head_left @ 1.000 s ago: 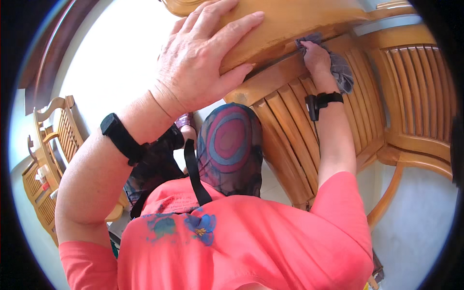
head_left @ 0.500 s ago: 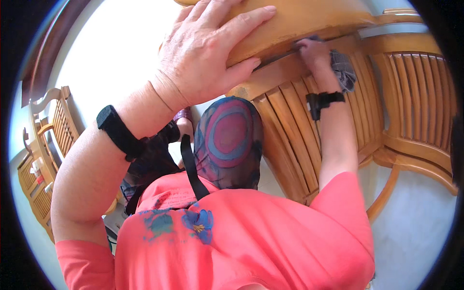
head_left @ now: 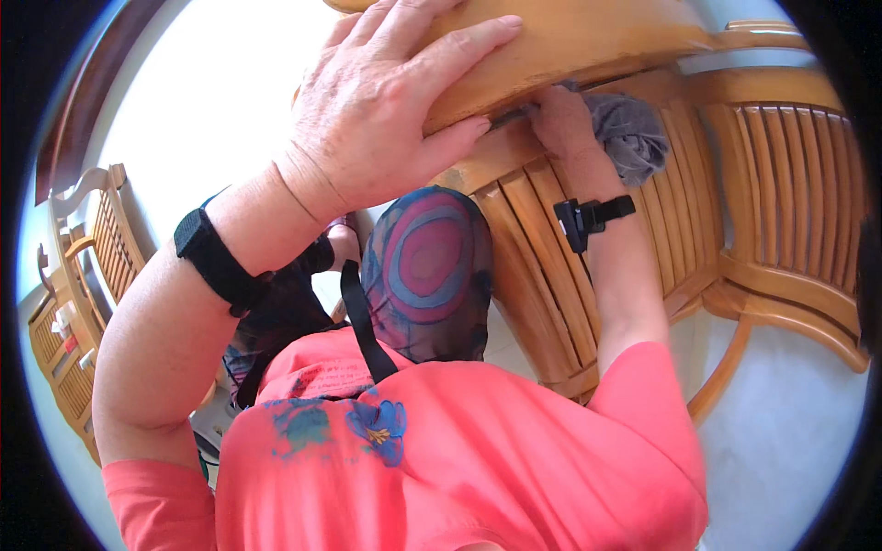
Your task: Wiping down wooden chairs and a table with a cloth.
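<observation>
My left hand (head_left: 372, 115) lies flat with fingers apart on the rounded edge of a broad, smooth wooden panel (head_left: 588, 41) at the top of the view. Just below that panel, my right hand (head_left: 562, 121) has its fingers closed on a grey cloth (head_left: 632, 142). The fingertips are partly hidden at the panel's lower edge. Most of the cloth hangs bunched on the right side of the wrist, over a slatted wooden seat (head_left: 537, 262).
Another slatted wooden chair section (head_left: 795, 174) stands at the right, with a curved leg (head_left: 726, 376) below it. More wooden chairs (head_left: 106, 225) line the far left. My knee in patterned fabric (head_left: 427, 266) is close to the slatted seat.
My right hand has slid left and slightly down along the panel's underside, taking the grey cloth with it. More of the cloth now shows. My left hand has stayed nearly in place.
</observation>
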{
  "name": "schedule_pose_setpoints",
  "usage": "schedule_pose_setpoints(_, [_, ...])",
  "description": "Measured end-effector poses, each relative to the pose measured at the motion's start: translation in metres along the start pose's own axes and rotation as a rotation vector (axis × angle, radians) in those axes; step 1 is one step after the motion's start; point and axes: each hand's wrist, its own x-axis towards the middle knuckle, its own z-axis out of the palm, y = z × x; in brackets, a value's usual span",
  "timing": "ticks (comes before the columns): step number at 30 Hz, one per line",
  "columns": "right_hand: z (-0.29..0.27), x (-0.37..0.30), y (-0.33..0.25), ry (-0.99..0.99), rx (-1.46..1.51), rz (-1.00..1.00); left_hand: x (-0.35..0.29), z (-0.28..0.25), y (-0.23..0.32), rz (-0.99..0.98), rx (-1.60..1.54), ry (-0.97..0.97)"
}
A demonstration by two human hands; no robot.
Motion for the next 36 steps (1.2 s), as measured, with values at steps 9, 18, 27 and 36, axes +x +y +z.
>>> schedule_pose_setpoints(9, [0.039,-0.002,0.090,0.564,0.052,-0.103,0.002,0.005,0.000,-0.028,-0.130,0.044])
schedule_pose_setpoints(18, [0.025,-0.011,0.047,0.343,0.039,-0.056,0.000,0.003,-0.002,-0.037,-0.036,0.023])
schedule_pose_setpoints(27, [0.017,-0.040,0.003,0.300,0.264,-0.153,0.003,-0.006,0.005,-0.034,-0.082,0.014])
schedule_pose_setpoints(36, [0.023,-0.028,0.013,0.338,0.213,0.005,0.005,0.000,0.004,-0.026,-0.040,0.019])
